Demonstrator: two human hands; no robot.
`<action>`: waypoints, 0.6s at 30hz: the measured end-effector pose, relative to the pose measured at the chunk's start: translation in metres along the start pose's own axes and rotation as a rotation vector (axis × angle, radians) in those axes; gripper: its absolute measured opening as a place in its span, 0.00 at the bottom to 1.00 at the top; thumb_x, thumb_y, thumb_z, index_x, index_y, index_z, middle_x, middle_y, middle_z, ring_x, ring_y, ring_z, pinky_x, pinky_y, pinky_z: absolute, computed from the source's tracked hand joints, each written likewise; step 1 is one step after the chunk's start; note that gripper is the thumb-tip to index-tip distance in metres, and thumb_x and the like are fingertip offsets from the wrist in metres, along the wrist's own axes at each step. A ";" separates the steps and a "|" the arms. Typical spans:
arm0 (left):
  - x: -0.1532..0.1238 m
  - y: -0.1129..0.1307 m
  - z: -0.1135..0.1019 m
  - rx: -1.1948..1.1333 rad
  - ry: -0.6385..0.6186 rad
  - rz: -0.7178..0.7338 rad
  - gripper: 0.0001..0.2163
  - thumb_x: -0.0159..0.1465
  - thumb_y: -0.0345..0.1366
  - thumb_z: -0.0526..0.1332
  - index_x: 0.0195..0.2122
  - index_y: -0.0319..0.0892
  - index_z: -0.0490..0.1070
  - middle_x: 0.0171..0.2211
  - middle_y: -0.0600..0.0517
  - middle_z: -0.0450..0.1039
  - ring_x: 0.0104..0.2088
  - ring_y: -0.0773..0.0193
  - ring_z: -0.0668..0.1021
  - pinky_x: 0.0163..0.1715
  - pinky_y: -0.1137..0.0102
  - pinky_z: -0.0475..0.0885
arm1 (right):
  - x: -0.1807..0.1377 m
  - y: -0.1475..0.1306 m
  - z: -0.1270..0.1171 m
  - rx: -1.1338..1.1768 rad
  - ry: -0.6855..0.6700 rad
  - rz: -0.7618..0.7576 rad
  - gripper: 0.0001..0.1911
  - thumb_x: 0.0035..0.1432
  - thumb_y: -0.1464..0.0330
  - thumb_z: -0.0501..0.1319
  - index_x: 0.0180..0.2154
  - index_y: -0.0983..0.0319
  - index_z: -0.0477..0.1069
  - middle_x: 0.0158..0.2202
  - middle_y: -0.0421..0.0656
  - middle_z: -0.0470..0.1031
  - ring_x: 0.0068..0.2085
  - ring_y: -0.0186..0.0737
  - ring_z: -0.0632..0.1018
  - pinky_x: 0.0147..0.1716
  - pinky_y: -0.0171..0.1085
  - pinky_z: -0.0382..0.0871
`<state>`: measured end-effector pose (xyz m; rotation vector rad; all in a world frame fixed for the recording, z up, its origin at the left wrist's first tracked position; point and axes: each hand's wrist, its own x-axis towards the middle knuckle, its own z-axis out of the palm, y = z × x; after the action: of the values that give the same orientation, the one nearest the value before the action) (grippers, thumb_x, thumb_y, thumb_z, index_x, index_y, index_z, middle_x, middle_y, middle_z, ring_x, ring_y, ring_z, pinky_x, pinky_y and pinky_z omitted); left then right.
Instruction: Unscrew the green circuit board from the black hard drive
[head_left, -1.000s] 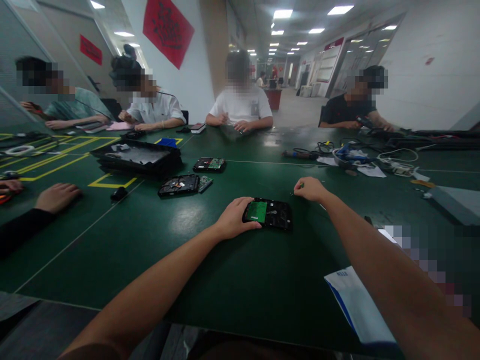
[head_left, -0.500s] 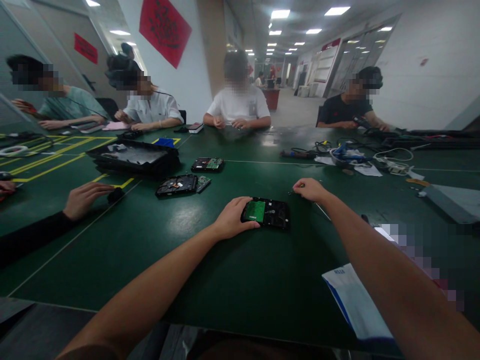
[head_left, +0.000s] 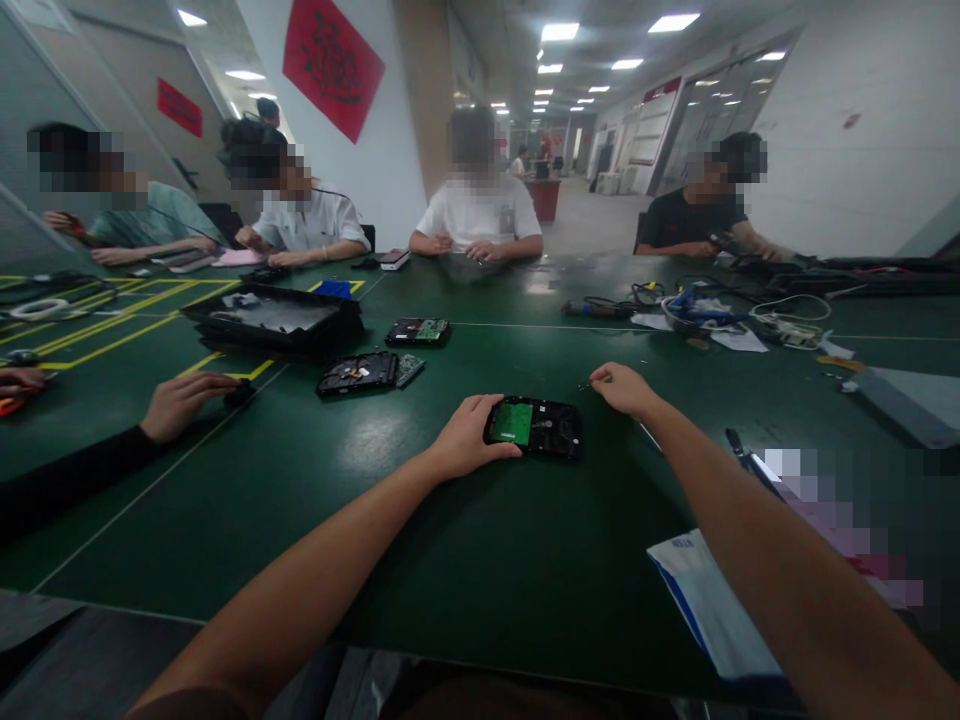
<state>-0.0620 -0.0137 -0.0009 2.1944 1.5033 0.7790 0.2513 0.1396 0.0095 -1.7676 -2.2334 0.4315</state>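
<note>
A black hard drive (head_left: pixel 559 428) with a green circuit board (head_left: pixel 513 422) lies flat on the green table in front of me. My left hand (head_left: pixel 474 440) grips its left end, thumb along the near edge and fingers over the far one. To the right of the drive, my right hand (head_left: pixel 619 388) is closed just above the table on a screwdriver; the thin metal shaft (head_left: pixel 651 437) shows below the wrist, while the handle is mostly hidden by the fingers. Tiny screws (head_left: pixel 583 387) lie by the right fingertips.
Two more drives (head_left: pixel 358 374) (head_left: pixel 418 331) and a loose circuit board (head_left: pixel 410 371) lie beyond my left hand. A black tray (head_left: pixel 274 315) stands behind them. Another person's hand (head_left: pixel 184 405) touches a small black object at left. Cables (head_left: pixel 697 308) and a white-blue packet (head_left: pixel 716 600) lie right.
My right hand has shifted slightly, its fingertips now close beside the tiny screws. The left hand keeps hold of the hard drive. The view has moved a little.
</note>
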 end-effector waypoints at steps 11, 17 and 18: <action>0.003 -0.004 0.000 -0.036 -0.009 -0.061 0.46 0.50 0.54 0.73 0.66 0.44 0.56 0.61 0.41 0.65 0.62 0.48 0.68 0.62 0.54 0.65 | -0.029 -0.062 -0.003 -0.011 -0.191 -0.304 0.12 0.59 0.70 0.58 0.38 0.59 0.80 0.44 0.45 0.81 0.45 0.45 0.78 0.44 0.39 0.68; 0.003 -0.004 0.001 0.061 0.090 -0.115 0.36 0.56 0.49 0.71 0.63 0.44 0.61 0.58 0.43 0.70 0.60 0.48 0.69 0.60 0.54 0.66 | -0.040 -0.055 -0.014 0.036 -0.263 -0.276 0.11 0.59 0.70 0.59 0.39 0.61 0.80 0.45 0.48 0.79 0.45 0.45 0.78 0.44 0.38 0.68; 0.003 -0.004 0.001 0.079 0.100 -0.115 0.35 0.57 0.48 0.70 0.63 0.44 0.62 0.56 0.44 0.72 0.59 0.48 0.70 0.59 0.54 0.66 | -0.041 -0.054 -0.017 0.052 -0.294 -0.274 0.11 0.58 0.70 0.59 0.38 0.61 0.80 0.44 0.47 0.79 0.44 0.44 0.77 0.43 0.38 0.68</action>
<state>-0.0637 -0.0095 -0.0030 2.1307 1.7194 0.8157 0.2184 0.0891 0.0451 -1.4189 -2.5898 0.7196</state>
